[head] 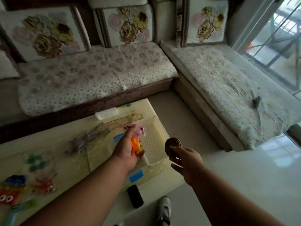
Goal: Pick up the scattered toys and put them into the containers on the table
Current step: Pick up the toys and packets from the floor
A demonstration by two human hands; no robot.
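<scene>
Toys over the pale bench by the sofa
The left hand [128, 150] clutched orange and pink toys [136, 144] above a white basket [154, 142]; the right hand [185, 162] pinched a brown disc [172, 146].

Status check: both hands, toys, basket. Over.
Left hand shut on orange and pink plastic toys, over cream perforated plastic basket. Right hand shut on brown round disc toy, beside basket. Nothing in the way.
</scene>
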